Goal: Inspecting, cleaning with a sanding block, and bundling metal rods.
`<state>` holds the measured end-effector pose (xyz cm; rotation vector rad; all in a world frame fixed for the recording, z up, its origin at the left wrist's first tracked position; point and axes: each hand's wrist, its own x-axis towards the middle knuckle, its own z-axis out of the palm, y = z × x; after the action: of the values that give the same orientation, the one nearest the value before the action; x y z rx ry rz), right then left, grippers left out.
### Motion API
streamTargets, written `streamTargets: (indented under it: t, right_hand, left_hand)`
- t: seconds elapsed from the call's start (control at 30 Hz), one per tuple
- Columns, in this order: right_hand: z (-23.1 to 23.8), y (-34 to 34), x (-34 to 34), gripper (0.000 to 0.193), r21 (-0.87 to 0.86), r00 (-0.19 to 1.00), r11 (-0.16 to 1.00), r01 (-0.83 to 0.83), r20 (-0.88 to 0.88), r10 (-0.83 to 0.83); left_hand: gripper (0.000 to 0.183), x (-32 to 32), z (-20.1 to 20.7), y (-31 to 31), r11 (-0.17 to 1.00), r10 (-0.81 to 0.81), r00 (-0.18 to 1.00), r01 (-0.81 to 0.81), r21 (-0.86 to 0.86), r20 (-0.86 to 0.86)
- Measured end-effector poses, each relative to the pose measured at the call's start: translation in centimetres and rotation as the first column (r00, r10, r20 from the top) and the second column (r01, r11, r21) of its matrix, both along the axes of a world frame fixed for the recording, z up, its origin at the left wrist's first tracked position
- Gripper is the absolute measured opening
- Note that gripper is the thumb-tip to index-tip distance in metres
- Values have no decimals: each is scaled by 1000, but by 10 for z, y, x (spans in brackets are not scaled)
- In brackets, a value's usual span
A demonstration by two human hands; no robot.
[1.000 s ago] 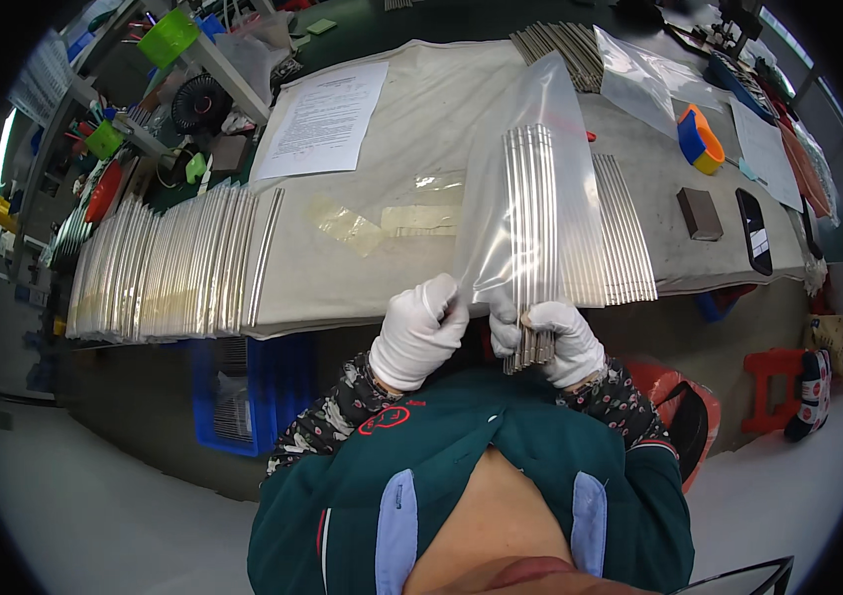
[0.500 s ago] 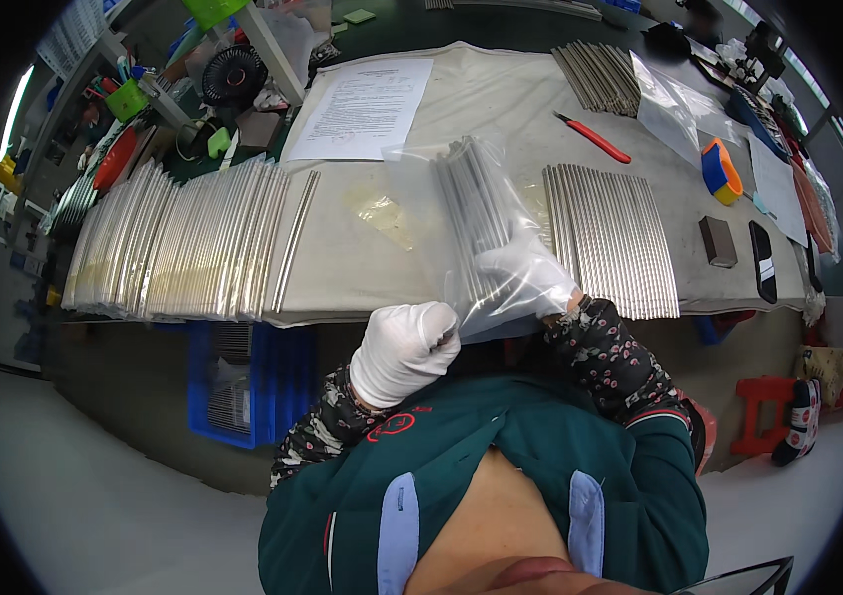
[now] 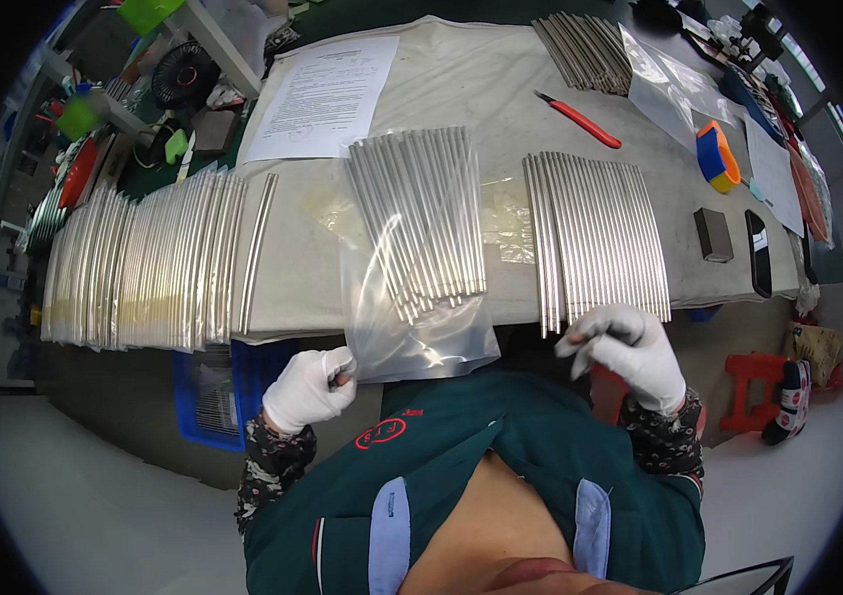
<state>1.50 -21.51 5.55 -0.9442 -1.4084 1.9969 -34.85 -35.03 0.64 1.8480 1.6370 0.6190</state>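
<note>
A clear plastic bag lies on the table in front of me, its near end hanging over the edge. Inside it, several thin silvery metal rods lie fanned out, some crossing others. My left hand, in a white glove, is closed at the bag's near left corner and appears to pinch its edge. Gloved in white too, my right hand hovers by the near ends of a row of loose metal rods. Its thumb and fingers are apart, with nothing between them.
Bagged rods stand in a long row at left, beside a printed sheet. Red-handled pliers, a blue-orange ring-shaped object, a brown block and a phone lie right. More rods lie far back.
My right hand has come away from the bag and moved right to the loose rods. The bag of rods now lies flat, its rods spread wider. My left hand has shifted left and nearer.
</note>
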Motion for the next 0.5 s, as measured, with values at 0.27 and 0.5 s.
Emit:
streamTargets:
  t: [0.27, 0.5]
  right_hand:
    - [-79, 86, 167, 41, 421, 408, 714, 559, 609, -680]
    - [-102, 145, 188, 63, -464, 953, 833, 302, 182, -244]
  left_hand:
    - [21, 83, 66, 185, 850, -274, 927, 357, 387, -255]
    - [59, 195, 5, 358, 361, -708, 368, 922, 139, -603]
